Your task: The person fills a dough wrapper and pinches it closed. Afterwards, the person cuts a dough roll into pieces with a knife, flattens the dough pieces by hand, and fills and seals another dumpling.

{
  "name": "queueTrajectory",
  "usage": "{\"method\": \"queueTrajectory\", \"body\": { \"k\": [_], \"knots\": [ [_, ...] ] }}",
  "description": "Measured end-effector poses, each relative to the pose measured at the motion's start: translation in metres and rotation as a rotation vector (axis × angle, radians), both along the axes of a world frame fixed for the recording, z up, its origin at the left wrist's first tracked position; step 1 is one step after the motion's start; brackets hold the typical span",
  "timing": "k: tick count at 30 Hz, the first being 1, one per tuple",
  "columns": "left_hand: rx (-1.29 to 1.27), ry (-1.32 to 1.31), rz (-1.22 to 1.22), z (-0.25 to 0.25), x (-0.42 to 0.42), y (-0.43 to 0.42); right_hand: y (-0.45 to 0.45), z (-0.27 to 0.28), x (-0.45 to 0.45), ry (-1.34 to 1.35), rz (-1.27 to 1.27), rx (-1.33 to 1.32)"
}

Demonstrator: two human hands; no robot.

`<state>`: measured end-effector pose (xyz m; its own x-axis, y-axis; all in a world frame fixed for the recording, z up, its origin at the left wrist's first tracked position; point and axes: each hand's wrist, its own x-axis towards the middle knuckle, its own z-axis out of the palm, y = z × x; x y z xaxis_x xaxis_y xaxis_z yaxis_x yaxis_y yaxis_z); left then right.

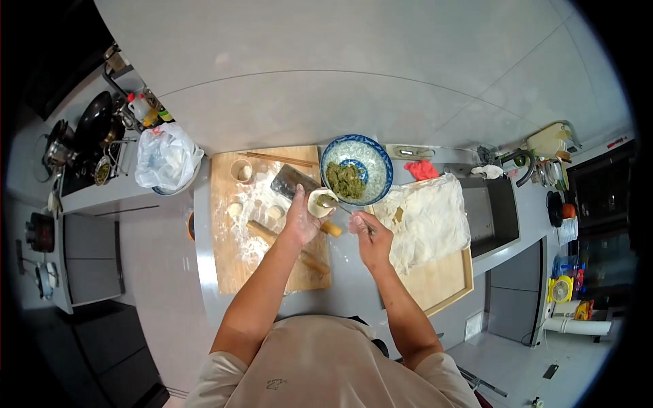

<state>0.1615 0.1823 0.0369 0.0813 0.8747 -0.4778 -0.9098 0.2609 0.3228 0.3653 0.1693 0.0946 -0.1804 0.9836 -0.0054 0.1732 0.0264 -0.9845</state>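
My left hand (303, 219) holds a round dough wrapper (315, 205) in its palm and fingers, just left of the filling bowl. Pinched in my right hand (374, 236) is a metal spoon (330, 202), whose tip rests at the wrapper with green filling on it. A blue-and-white bowl (390, 166) holds more green filling (345, 181). Behind my left hand lies a dark rectangular blade (291, 180), partly covered. A rolling pin (262, 231) passes under my left forearm. Dough pieces (235, 210) sit on the floured wooden board (228, 262).
Chopsticks (279, 159) and a small cup (241, 172) are at the board's back. Right of the bowl, a whitish cloth (428, 217) covers part of a wooden tray (442, 289). Farther right is a sink (479, 211). A plastic-bagged bowl (166, 160) stands left.
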Motion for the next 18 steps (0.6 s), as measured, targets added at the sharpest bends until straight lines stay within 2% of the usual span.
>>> {"method": "queueTrajectory", "body": {
  "k": [3,7,9,10,12,15,18],
  "knots": [
    [-0.057,0.067,0.006,0.007,0.003,0.000,-0.003,0.011,0.001,0.089,-0.067,0.036],
    [-0.049,0.074,-0.009,0.011,0.003,-0.001,0.002,0.001,0.001,0.035,-0.008,0.039],
    [-0.039,0.065,0.001,0.009,0.003,-0.001,0.000,-0.005,0.003,-0.044,0.008,0.223],
    [-0.027,0.059,0.006,0.009,0.004,-0.001,-0.002,-0.005,0.005,-0.046,0.003,0.218],
    [-0.046,0.059,0.011,0.009,0.004,0.005,0.002,-0.001,0.005,-0.253,0.061,0.454],
    [-0.103,0.072,0.015,0.006,0.006,0.005,0.002,0.009,0.005,-0.313,0.183,0.597],
    [-0.138,0.089,0.021,0.006,0.006,0.009,0.003,0.008,0.006,-0.285,0.172,0.566]
  ]
}}
